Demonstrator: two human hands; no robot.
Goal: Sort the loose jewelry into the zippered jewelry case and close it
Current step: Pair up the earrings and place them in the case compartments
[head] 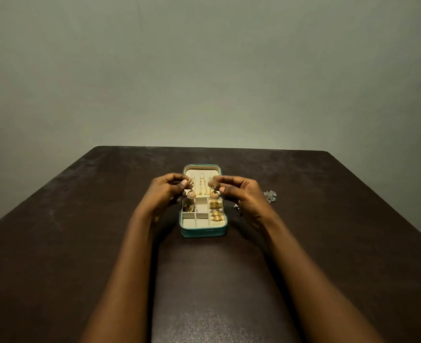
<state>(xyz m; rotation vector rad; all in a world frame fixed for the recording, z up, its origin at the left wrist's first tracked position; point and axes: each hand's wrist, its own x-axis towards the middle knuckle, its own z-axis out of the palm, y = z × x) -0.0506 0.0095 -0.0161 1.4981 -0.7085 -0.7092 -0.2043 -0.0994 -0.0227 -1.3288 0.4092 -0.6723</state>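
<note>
A teal zippered jewelry case (203, 232) lies open on the table, its lid (202, 169) raised at the far side. The cream tray inside is split into small compartments. Gold rings (216, 215) fill the right column and a dark piece (188, 207) lies in a left compartment. My left hand (166, 188) pinches a gold dome earring (191, 189) above the case's back left. My right hand (239, 190) pinches a matching gold dome earring (214, 193) above the back right. Both earrings hang in front of the lid.
A silver flower-shaped piece (269, 195) lies on the dark brown table (80, 231) right of the case. A small silver item (236, 206) sits closer to the case, partly hidden by my right hand. A plain grey wall stands behind the table.
</note>
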